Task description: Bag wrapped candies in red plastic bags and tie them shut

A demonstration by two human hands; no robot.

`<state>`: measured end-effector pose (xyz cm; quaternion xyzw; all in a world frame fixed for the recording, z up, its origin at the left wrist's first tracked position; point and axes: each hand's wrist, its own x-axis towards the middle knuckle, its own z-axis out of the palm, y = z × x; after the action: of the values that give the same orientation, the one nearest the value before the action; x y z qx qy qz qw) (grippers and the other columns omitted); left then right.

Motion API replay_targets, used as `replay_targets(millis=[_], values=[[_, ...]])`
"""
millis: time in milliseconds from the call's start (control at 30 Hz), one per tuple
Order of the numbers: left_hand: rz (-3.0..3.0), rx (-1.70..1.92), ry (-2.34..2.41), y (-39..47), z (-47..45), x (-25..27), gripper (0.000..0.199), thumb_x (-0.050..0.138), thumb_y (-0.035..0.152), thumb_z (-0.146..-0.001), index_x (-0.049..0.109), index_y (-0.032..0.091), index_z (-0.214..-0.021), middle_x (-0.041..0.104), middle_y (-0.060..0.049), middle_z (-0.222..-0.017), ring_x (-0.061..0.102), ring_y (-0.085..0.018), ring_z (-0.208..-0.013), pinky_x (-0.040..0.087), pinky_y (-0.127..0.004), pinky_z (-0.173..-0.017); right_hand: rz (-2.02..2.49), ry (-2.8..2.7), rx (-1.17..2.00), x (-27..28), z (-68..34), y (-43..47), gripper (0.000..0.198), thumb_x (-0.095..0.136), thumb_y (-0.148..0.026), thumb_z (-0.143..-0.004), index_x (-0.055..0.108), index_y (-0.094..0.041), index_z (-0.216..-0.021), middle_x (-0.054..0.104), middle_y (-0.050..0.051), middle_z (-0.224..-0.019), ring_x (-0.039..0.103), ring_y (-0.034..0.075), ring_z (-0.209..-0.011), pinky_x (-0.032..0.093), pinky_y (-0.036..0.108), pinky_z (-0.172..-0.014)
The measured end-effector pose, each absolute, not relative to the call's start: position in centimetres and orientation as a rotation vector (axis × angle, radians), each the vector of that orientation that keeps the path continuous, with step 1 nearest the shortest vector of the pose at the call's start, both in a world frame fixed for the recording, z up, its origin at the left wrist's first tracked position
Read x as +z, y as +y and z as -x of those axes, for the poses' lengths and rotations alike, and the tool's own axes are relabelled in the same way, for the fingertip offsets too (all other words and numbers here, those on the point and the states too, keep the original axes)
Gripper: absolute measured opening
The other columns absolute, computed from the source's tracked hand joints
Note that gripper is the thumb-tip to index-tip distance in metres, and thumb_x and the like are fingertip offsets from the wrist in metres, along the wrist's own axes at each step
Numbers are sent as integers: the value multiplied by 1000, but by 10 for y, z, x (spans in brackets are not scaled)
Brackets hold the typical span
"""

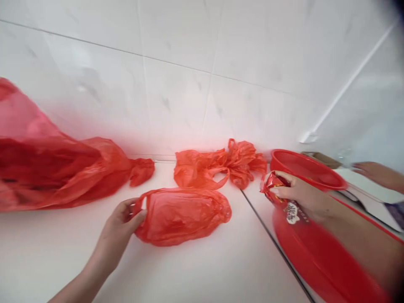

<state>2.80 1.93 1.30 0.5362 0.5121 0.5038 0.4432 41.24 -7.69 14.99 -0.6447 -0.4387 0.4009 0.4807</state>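
Observation:
At the centre left, my left hand [126, 216] pinches the near-left end of a red plastic bag [186, 214], which lies flattened on the white table. Over the rim of a large red plastic basin [318, 252], my right hand [303, 195] is closed around shiny red printed wrapped packets [273, 185]. A white label with dark characters shows just under that hand; how many packets it holds I cannot tell. Two crumpled red plastic bags, one with a loop handle [202, 170] and one bunched up [243, 162], lie behind the flattened bag.
A large puffed red bag [57, 168] stands at the left. A second red basin [307, 168] sits by the tiled wall [176, 92], with a brown box [322, 160] behind it. Another person's hand [375, 172] reaches in at the far right. A dark seam [268, 233] crosses the table.

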Motion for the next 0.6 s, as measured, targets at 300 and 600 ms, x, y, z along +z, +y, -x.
replay_targets(millis=[300, 600], values=[[-1199, 1206, 1158, -3, -30, 31, 46, 67, 43, -76, 48, 22, -112, 61, 1, -81, 58, -14, -69, 48, -25, -58, 1379, -1835, 1264, 128, -257, -26, 12, 60, -25, -76, 59, -25, -88, 61, -4, -70, 59, 13, -61, 44, 22, -52], [-1163, 1237, 1111, -8, -27, 36, 44, 66, 37, -74, 47, 22, -110, 55, 3, -77, 55, -13, -66, 47, -26, -59, 1528, -1976, 787, 100, -251, -3, 33, 59, -31, -77, 64, -30, -110, 64, 0, -112, 59, 22, -102, 46, 32, -83]])
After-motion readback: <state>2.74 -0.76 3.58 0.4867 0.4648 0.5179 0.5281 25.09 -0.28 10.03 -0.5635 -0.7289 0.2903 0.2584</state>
